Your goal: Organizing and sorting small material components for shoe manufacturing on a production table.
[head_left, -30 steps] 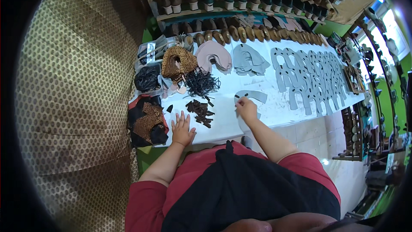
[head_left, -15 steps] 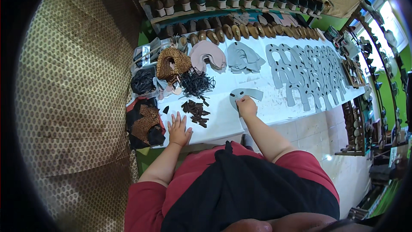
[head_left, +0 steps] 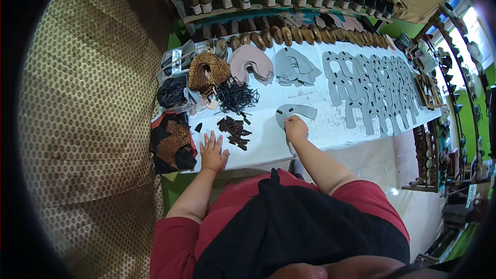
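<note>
On the white-covered table lies a grey U-shaped shoe upper piece (head_left: 305,111) with two small dark patches on its curved end. My right hand (head_left: 295,128) rests over it, its fingers bunched together just below those patches. Whatever sits under the fingertips is hidden. My left hand (head_left: 213,155) lies flat near the front edge of the table, fingers spread, holding nothing. Just beyond it is a heap of short dark brown strips (head_left: 235,133), and one small black scrap (head_left: 198,127) lies by its fingertips.
Farther back are a tangle of black strips (head_left: 237,97), leopard-print pieces (head_left: 206,72), pink pieces (head_left: 250,62) and a grey stack (head_left: 297,67). Many patched grey pieces (head_left: 369,88) overlap at right. Wooden shoe lasts (head_left: 276,34) line the back, below shelves of shoes. A patterned curtain (head_left: 98,124) hangs at left.
My right hand has drawn back slightly toward me, so both dark patches show more fully. My left hand has shifted a little left and stays flat. The grey piece lies nearly where it was.
</note>
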The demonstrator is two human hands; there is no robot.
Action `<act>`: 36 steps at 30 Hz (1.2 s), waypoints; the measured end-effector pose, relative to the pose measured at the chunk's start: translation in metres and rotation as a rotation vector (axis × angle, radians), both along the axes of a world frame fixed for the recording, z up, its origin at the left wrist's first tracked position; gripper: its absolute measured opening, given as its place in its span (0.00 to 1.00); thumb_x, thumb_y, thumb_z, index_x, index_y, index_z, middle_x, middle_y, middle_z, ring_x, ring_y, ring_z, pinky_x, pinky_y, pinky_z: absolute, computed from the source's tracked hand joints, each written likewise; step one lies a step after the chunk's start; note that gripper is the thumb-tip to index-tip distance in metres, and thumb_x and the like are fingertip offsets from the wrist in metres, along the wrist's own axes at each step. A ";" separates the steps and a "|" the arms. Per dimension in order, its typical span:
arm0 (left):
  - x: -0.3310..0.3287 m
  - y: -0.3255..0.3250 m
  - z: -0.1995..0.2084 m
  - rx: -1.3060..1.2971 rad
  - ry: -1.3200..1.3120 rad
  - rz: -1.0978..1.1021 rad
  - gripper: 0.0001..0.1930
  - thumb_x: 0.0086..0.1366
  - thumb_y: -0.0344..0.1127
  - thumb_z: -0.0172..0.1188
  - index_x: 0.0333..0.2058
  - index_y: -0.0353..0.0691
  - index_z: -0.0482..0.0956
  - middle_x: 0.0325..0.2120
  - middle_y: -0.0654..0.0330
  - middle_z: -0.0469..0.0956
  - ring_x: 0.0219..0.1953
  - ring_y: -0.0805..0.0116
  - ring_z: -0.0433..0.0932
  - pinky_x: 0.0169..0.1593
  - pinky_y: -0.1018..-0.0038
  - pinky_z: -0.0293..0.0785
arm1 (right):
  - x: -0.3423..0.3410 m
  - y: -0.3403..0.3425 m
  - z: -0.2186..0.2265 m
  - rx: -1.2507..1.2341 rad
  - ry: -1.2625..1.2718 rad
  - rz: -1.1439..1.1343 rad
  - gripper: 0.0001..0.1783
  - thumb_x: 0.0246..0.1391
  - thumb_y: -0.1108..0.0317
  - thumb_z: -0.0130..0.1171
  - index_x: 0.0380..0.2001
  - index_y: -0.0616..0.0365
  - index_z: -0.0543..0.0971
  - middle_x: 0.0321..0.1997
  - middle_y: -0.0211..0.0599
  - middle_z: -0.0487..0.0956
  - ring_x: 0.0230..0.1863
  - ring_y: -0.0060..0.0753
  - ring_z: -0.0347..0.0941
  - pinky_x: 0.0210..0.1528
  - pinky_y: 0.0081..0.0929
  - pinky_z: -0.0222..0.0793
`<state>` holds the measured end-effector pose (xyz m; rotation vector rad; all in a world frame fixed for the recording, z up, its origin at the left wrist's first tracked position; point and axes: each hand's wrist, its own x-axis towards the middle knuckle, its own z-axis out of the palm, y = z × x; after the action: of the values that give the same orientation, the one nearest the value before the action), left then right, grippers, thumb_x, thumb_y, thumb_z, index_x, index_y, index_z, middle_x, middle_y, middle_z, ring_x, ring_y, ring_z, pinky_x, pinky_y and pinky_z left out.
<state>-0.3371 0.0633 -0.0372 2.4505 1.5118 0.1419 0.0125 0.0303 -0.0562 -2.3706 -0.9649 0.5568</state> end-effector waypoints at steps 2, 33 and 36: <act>0.000 0.000 0.000 -0.008 0.001 0.008 0.34 0.62 0.52 0.56 0.65 0.48 0.65 0.72 0.49 0.47 0.73 0.42 0.40 0.70 0.43 0.35 | 0.001 0.000 -0.002 -0.003 0.039 -0.004 0.11 0.53 0.57 0.59 0.33 0.52 0.82 0.29 0.34 0.84 0.34 0.42 0.81 0.41 0.38 0.73; 0.198 0.029 0.015 -0.131 -0.059 -0.248 0.26 0.62 0.51 0.60 0.56 0.49 0.76 0.72 0.40 0.37 0.72 0.31 0.32 0.66 0.33 0.37 | 0.034 -0.052 0.023 0.010 -0.454 0.720 0.28 0.61 0.46 0.51 0.63 0.32 0.70 0.77 0.43 0.47 0.78 0.56 0.33 0.68 0.75 0.30; 0.221 0.039 0.006 -0.202 -0.115 -0.139 0.26 0.60 0.52 0.62 0.54 0.48 0.77 0.71 0.39 0.39 0.72 0.31 0.32 0.66 0.33 0.37 | 0.034 -0.050 0.026 -0.016 -0.449 0.732 0.30 0.59 0.44 0.52 0.64 0.30 0.69 0.77 0.42 0.47 0.77 0.57 0.33 0.68 0.75 0.30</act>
<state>-0.1164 0.1021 -0.0315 2.3346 1.2399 0.0967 0.0466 -0.0200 -0.0304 -2.1428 -2.0627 0.2717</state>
